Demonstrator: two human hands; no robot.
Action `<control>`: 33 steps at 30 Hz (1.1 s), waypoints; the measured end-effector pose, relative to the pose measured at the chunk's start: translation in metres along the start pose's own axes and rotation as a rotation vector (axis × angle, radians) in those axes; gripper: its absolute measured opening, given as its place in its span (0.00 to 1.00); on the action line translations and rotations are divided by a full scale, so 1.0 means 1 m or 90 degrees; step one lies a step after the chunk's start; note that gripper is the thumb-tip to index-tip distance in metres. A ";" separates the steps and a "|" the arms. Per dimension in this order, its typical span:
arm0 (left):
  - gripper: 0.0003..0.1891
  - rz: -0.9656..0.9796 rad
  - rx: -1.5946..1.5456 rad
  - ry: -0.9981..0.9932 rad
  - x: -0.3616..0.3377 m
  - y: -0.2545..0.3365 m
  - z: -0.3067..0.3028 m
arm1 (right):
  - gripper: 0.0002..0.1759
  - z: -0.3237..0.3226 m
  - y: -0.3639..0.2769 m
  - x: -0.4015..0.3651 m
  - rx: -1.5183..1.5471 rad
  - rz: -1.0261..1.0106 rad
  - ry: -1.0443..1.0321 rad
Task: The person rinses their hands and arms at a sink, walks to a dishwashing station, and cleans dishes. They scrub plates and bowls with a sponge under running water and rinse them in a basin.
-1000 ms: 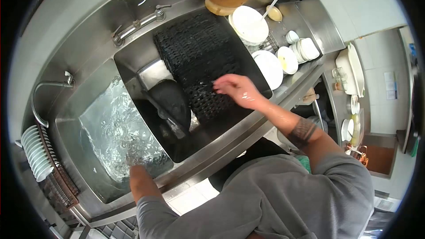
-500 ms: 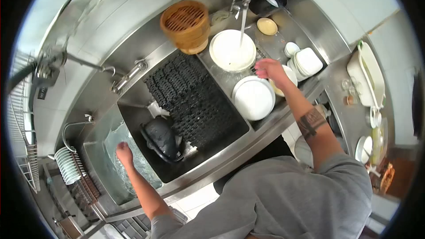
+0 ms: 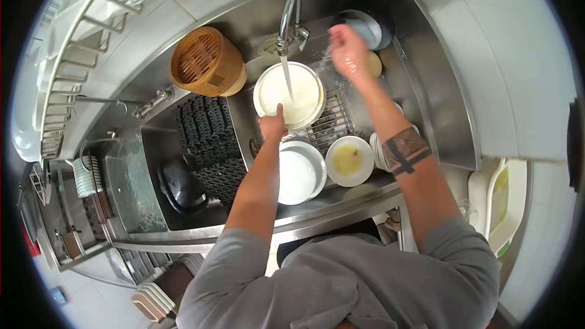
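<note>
My left hand grips the near rim of a white bowl, thumb over the edge. Water from the tap runs into this bowl, which holds milky liquid. My right hand is raised over the back of the sink, between the tap and a dark pot. It is wet and its fingers are smeared by motion. Below my left hand stand stacked white bowls. Beside them is a white bowl with yellowish liquid. A small yellowish dish shows partly behind my right wrist.
A bamboo steamer stands at the sink's back left. Black perforated mats and a black container lie in the middle basin. Farther left is a basin of water. My right forearm partly covers stacked white dishes. A wire rack hangs upper left.
My left hand has come across from the water basin to the bowl under the tap. My right hand has moved back from above the stacked bowls toward the dark pot. The view has shifted right.
</note>
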State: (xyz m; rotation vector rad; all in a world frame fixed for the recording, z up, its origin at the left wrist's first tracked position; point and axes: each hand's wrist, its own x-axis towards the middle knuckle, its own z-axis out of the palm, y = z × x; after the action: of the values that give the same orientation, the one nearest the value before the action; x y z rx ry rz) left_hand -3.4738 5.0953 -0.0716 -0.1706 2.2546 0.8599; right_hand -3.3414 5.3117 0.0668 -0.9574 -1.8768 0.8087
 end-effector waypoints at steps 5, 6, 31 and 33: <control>0.19 0.163 0.311 0.111 0.036 -0.010 0.000 | 0.23 -0.038 0.047 0.087 -0.425 -0.004 -0.137; 0.14 0.118 0.327 0.056 0.021 0.006 -0.008 | 0.26 -0.031 0.062 0.097 -0.488 0.047 -0.169; 0.23 0.415 0.055 0.194 -0.130 0.029 -0.059 | 0.24 0.081 -0.014 -0.161 0.383 0.520 -0.223; 0.25 0.451 0.069 0.160 -0.145 0.030 -0.061 | 0.25 0.097 -0.039 -0.162 0.384 0.498 -0.169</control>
State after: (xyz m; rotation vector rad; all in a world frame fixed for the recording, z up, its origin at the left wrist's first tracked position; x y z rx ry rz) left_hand -3.4114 5.0631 0.0728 0.6406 2.6273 1.1067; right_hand -3.3843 5.1384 -0.0061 -1.2157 -1.2757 1.9113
